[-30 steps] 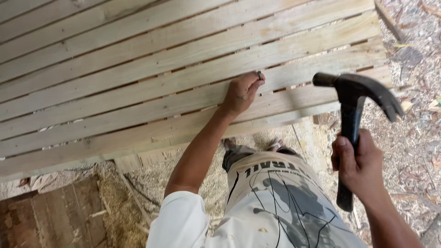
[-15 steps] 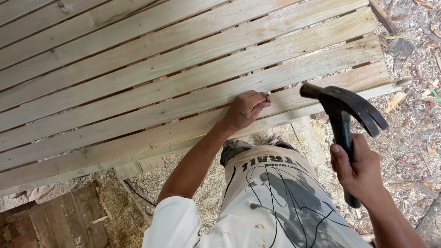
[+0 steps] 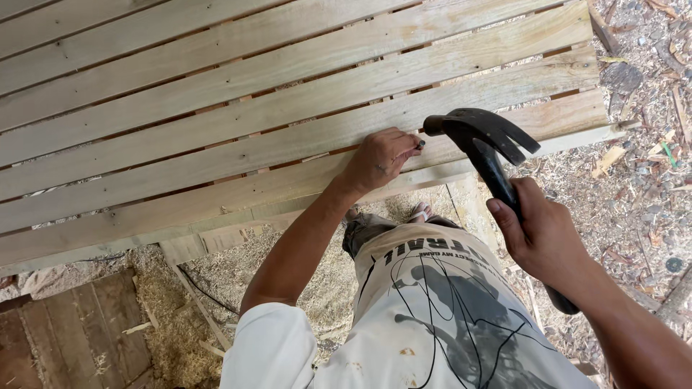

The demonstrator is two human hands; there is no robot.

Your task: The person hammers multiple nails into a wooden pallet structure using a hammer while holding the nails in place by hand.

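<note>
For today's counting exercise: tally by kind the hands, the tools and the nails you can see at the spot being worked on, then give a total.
Hands: 2, the left hand and the right hand
Hammers: 1, the black claw hammer
Nails: 1, the nail pinched at the plank
Total: 4

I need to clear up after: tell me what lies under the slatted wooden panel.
Beside and below the panel, straw and wood chips cover the ground. Gaps show only dark shadow; the slats hide what lies directly beneath.
</note>
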